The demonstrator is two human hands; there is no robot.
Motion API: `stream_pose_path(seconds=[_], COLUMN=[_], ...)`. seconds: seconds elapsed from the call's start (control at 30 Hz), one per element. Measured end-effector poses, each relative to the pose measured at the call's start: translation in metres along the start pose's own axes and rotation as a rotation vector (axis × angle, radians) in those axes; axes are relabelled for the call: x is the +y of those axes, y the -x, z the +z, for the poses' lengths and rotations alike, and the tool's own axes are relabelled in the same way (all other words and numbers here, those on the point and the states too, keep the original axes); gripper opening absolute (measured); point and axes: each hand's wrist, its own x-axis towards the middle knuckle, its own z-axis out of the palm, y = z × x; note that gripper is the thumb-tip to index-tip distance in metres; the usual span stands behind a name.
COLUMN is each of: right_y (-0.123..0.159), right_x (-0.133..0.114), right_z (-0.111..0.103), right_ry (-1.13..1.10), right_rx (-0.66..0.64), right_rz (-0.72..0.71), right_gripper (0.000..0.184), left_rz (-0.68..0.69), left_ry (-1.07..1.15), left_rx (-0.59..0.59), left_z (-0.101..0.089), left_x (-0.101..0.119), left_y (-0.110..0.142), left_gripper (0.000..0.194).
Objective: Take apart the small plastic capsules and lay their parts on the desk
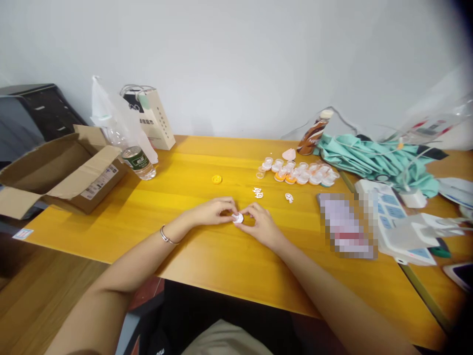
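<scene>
Both my hands rest on the yellow wooden table (207, 256) near its middle. My left hand (212, 212) and my right hand (260, 224) meet fingertip to fingertip, pinched together on a small white plastic piece (238, 218). A bracelet (166, 236) circles my left wrist. Just beyond my hands lie three small white cut-out pieces (257, 192). Farther back, a cluster of several small clear and orange plastic parts (299, 173) lies in rows. A small yellow round disc (217, 179) sits alone to the left of them.
An open cardboard box (62, 170) overhangs the table's left end, beside a water bottle (138, 160) and a paper bag (155, 121). A brown drink bottle (314, 133), teal cloth (373, 158), white papers and devices (402, 227) crowd the right side.
</scene>
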Motion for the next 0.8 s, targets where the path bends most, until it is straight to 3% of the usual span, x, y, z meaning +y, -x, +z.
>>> stream_pose_path(seconds=[0.27,0.43,0.8], right_y=[0.0,0.0,-0.001], right_x=[0.0,0.001,-0.003], right_z=[-0.002,-0.004,-0.003], right_ry=[-0.011,-0.038,-0.016], right_rx=[-0.023,-0.044,-0.052], right_rz=[-0.02,-0.026,0.013], right_gripper=[0.032,0.02,0.017], left_rz=[-0.152,-0.198,-0.307], left_ry=[-0.052,-0.115,-0.422], left_rx=[0.046,0.077,0.018], left_z=[0.007,0.011,0.016], left_x=[0.011,0.015,0.032], left_y=[-0.004,-0.005,-0.01], left_gripper=[0.012,0.013,0.013])
